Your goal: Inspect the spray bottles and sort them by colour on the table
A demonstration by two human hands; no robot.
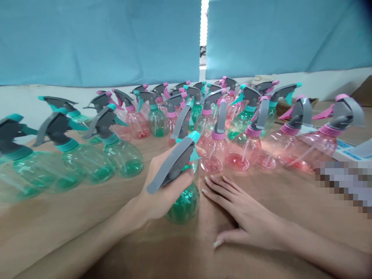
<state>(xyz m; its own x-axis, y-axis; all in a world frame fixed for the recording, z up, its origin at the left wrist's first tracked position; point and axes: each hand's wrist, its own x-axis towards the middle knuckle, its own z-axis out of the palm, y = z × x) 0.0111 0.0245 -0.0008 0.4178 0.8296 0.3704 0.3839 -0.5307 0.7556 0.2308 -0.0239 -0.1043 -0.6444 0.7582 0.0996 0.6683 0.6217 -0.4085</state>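
Observation:
My left hand [162,186] is wrapped round the neck of a green spray bottle [184,205] with a grey and turquoise trigger head. The bottle stands a little tilted in the middle foreground, and my fingers hide its collar. To its right, my right hand [235,209] rests palm down on the brown tabletop [116,240], fingers spread and holding nothing. Just beyond those fingertips stands a pink spray bottle [213,155], with another pink spray bottle [240,153] beside it.
Several green spray bottles [123,159] line the left side. Pink spray bottles [314,147] stand on the right, and mixed colours crowd the back. A white and blue box [351,151] lies at the far right. Blue curtains [101,42] hang behind, and a cardboard box [362,93] is at the right edge.

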